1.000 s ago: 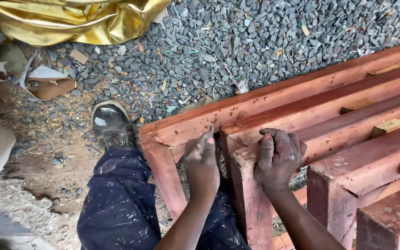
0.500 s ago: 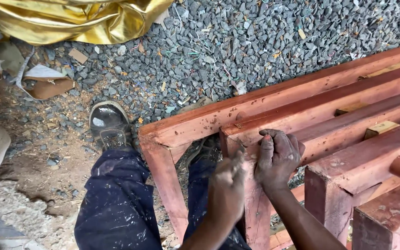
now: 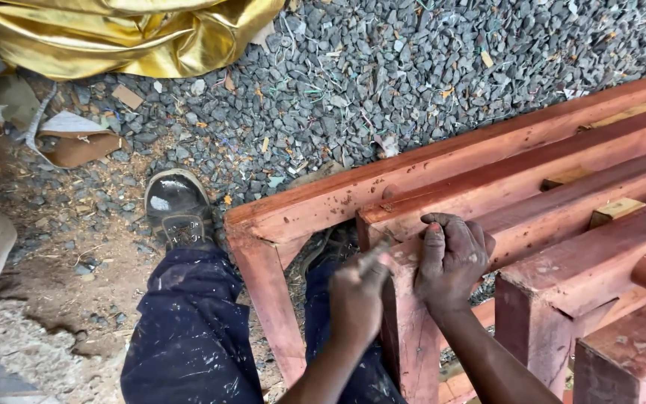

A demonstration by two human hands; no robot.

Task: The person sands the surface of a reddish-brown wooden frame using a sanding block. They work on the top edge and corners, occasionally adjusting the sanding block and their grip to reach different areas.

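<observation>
Left hand lower, motion-blurred

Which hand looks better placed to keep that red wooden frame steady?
Probably the right hand: it lies flat, fingers curled over the corner of the red wooden frame. The left hand is blurred beside the corner post; I cannot tell whether it grips anything.

Both hands — left hand blurred, right hand gripping — rest on a reddish wooden frame above gravel.

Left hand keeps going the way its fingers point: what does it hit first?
Most likely the red wooden beam, right at the fingertips of the left hand. The hand is motion-blurred, so whether they already touch is unclear.
</observation>
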